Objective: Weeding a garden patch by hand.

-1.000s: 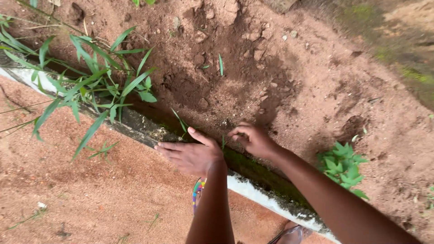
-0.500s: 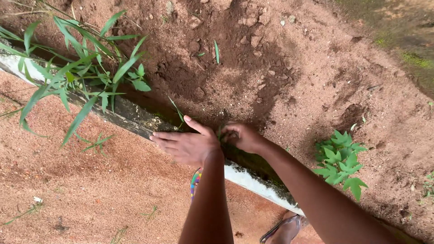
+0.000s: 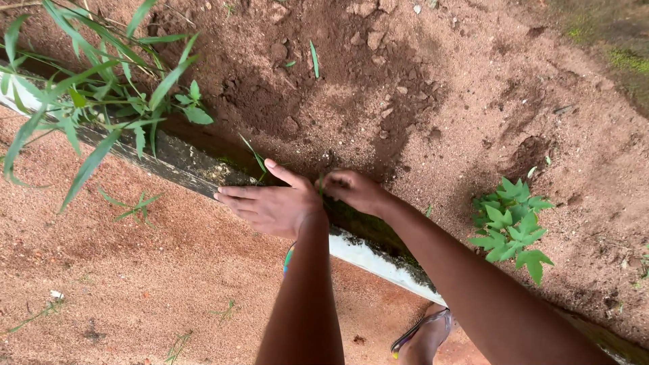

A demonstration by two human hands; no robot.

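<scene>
Along the mossy curb [image 3: 189, 165], the left hand [image 3: 270, 206] lies flat, fingers spread and pointing left. Just beside it, the right hand [image 3: 355, 190] curls its fingertips around a small grass shoot [image 3: 320, 184] standing upright between both hands, nearer the right.

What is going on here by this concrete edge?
A person crouches over a mossy concrete kerb between sandy ground and dug-up soil. The left hand lies flat and open on the kerb. The right hand is curled, fingers pinched around a small grass shoot growing at the kerb's soil side. Tall grass stands to the left, a leafy seedling to the right.
</scene>
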